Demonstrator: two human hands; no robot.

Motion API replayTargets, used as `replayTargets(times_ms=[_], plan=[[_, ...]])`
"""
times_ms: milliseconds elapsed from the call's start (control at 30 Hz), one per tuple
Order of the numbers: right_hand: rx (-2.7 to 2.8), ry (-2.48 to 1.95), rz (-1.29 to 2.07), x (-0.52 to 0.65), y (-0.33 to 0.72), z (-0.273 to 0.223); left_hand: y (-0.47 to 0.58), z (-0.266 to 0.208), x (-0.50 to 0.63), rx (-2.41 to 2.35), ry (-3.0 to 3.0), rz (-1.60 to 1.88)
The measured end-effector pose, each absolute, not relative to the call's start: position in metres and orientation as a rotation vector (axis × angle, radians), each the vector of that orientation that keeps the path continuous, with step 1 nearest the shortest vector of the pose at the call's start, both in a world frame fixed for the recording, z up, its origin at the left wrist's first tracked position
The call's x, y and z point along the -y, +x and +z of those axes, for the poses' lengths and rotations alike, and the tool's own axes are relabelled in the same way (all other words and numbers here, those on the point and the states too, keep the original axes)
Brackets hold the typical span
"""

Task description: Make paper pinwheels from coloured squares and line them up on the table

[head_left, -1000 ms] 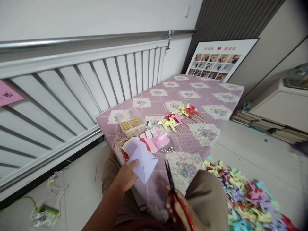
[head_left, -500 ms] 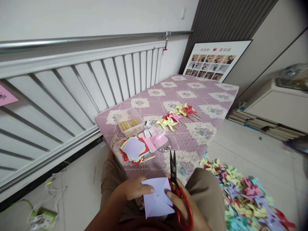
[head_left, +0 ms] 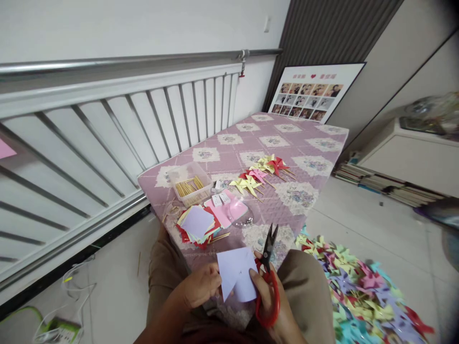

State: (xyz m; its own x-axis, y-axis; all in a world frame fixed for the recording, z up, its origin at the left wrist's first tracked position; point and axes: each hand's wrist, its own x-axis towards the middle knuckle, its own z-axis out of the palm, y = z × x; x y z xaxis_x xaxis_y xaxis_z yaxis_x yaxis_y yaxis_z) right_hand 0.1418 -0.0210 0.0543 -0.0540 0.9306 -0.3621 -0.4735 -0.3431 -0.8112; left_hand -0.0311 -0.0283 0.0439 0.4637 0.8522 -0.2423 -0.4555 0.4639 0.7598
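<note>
Lilac paper square point(head_left: 234, 267): left hand point(head_left: 201, 287), grip pinching its left edge; right hand point(head_left: 265, 294), grip holding its right side plus red-handled scissors point(head_left: 266, 258).

Worn on my head, the camera looks forward and down past my knees point(head_left: 308, 286). My left hand point(head_left: 202, 285) and right hand point(head_left: 270, 291) come close, low in the view; beyond them stretches the table point(head_left: 270, 208), with the radiator point(head_left: 156, 122) leftward and the photo board point(head_left: 306, 94) well off, upper right.
</note>
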Motion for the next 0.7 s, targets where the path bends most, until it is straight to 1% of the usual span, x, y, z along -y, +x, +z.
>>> replayTargets(times_ms=[133, 367, 567, 700], plan=[[0.501, -1.027, 1.667, 0.016, 0.138, 0.057, -0.027, 0.045, 0.028, -0.666, 0.777, 0.854], [0.397, -1.064, 1.545, 0.009, 0.14, 0.049, -0.021, 0.054, 0.026, -0.679, 0.872, 0.731], [0.425, -1.117, 1.476, 0.008, 0.139, 0.037, -0.009, 0.049, 0.032, -0.784, 0.896, 0.853], [0.386, -1.109, 1.496, 0.01, 0.133, 0.037, 0.006, 0.043, 0.037, -0.979, 0.988, 0.957]])
